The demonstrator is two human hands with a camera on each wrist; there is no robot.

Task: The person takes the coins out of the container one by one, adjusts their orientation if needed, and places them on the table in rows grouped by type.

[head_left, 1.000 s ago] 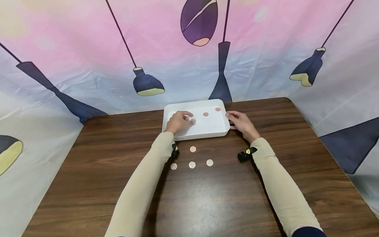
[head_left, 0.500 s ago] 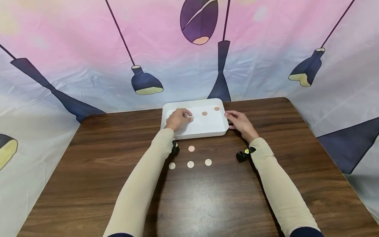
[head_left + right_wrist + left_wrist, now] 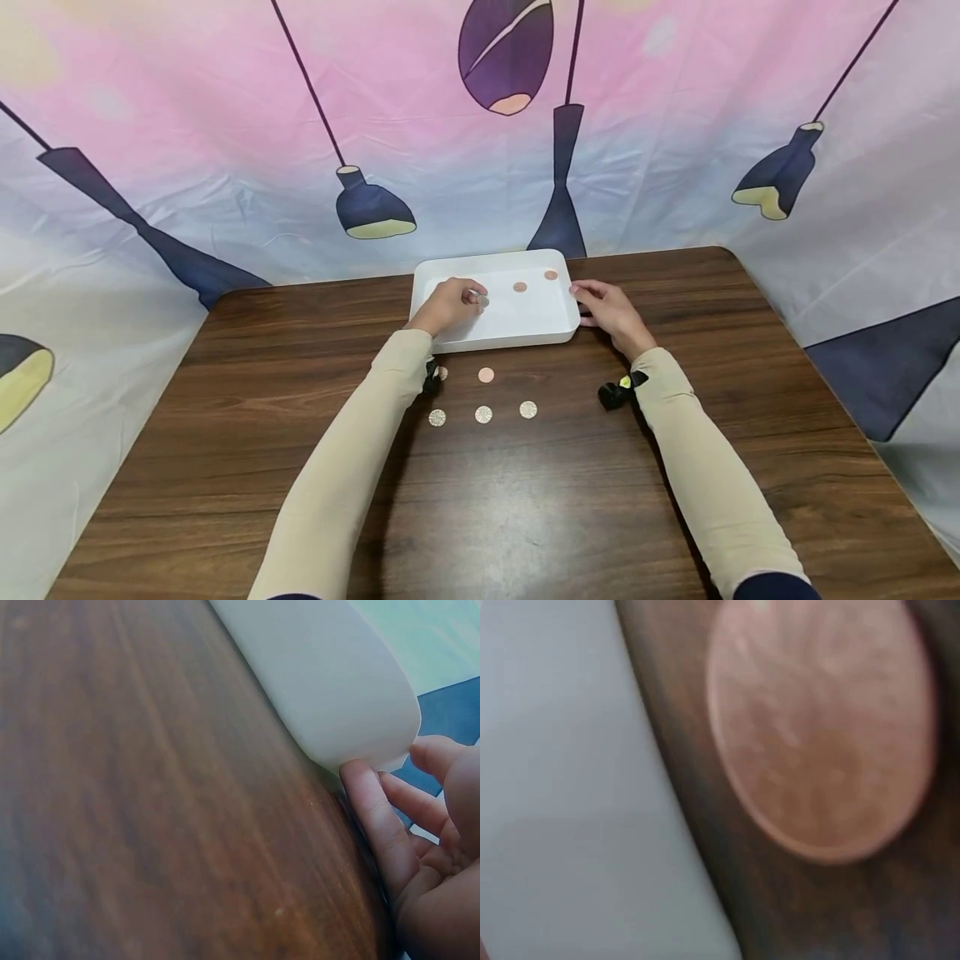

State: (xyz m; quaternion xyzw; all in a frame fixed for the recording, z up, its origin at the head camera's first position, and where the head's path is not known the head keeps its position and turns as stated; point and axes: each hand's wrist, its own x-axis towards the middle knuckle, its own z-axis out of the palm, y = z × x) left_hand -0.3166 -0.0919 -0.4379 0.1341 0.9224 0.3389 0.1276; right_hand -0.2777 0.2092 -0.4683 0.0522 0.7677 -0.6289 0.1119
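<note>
Nearest on the bench (image 3: 525,500) lie three pale coins (image 3: 483,413), then a copper coin (image 3: 486,375). Farther back, the left hand (image 3: 448,305) pinches a silvery coin (image 3: 482,301) over the white tray (image 3: 497,336); the right hand (image 3: 607,307) rests relaxed against the tray's right wall.

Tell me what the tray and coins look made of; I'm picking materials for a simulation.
The white tray looks like matte plastic, judging by its rounded corners and even, dull surface. The copper coin and silver coins look like metal, with faint sheen. The table shows wood grain, possibly laminate.
</note>
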